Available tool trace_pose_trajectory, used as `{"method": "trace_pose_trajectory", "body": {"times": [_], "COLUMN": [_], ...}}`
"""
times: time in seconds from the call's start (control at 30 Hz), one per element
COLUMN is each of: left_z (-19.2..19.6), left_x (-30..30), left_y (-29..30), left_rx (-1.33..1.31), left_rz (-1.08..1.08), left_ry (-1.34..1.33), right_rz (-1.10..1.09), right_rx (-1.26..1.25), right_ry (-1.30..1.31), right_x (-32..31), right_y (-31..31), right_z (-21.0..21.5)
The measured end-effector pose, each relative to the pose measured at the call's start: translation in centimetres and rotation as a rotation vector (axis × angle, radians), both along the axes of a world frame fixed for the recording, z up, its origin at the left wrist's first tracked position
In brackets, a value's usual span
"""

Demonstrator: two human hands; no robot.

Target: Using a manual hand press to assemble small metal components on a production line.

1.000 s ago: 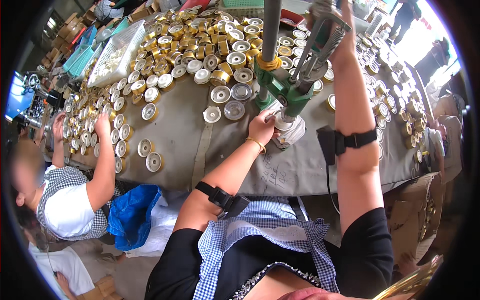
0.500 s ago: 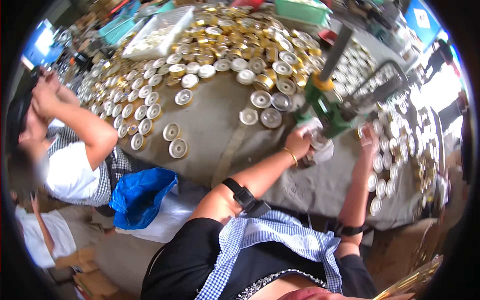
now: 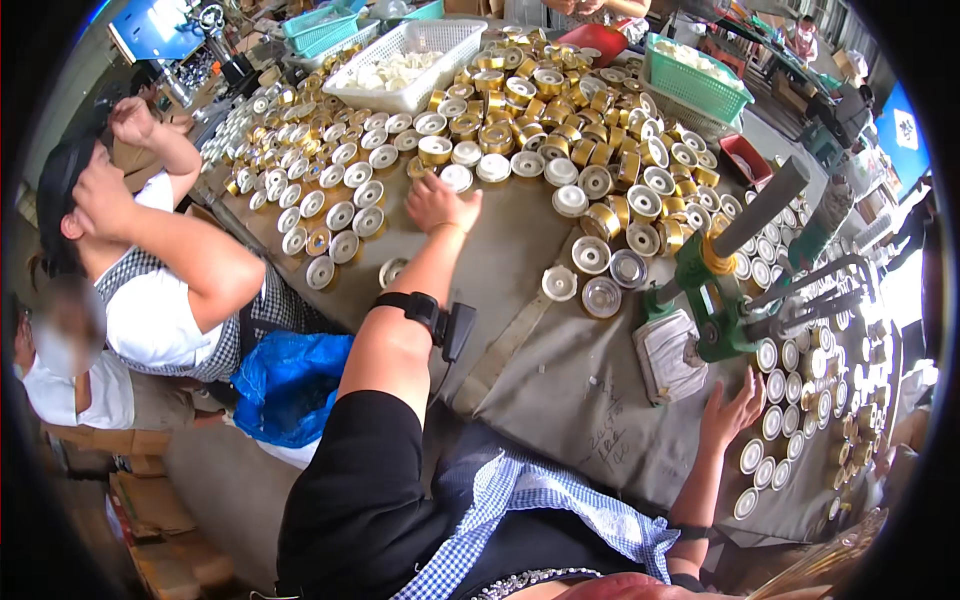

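My left hand reaches over the table to the near edge of a heap of round gold-rimmed caps. Its fingers are stretched out beside a gold-sided cap and a white-faced cap; whether they touch either is unclear. Low beside the green hand press, my right hand is empty, with fingers spread. The press has a thick grey upright handle and a base pad wrapped in pale cloth, with nothing resting on it that I can make out.
Beyond the heap stand a white basket of pale parts, a green basket and a red tray. Rows of caps lie right of the press. At left, another person sits with raised arms near a blue bag.
My left hand has left the press and swung left to the heap. My right hand has come down beside the press, fingers spread. The view has shifted.
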State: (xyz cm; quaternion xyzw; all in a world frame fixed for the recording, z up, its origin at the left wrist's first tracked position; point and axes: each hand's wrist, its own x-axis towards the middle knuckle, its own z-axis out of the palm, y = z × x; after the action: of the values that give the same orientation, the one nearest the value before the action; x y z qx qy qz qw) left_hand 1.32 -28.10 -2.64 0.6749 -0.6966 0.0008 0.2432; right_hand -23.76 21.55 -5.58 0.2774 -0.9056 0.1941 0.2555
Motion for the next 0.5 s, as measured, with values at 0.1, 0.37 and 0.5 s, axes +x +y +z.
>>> {"method": "trace_pose_trajectory", "body": {"times": [0.1, 0.37, 0.5], "left_z": [0.5, -2.0, -1.2], "left_x": [0.8, 0.0, -0.3], "left_y": [-3.8, -7.1, -4.5], "left_rx": [0.206, 0.214, 0.154], "left_rz": [-0.128, -0.204, -0.282], "left_ry": [-0.187, -0.166, -0.123], "right_rz": [0.133, 0.191, 0.196], "right_rx": [-0.081, -0.241, -0.278], "right_ry": [-0.063, -0.113, -0.148], "right_x": [2.0, 6.4, 8.5], "right_y": [0.1, -0.1, 0.1], "right_z": [-0.1, 1.5, 3.1]}}
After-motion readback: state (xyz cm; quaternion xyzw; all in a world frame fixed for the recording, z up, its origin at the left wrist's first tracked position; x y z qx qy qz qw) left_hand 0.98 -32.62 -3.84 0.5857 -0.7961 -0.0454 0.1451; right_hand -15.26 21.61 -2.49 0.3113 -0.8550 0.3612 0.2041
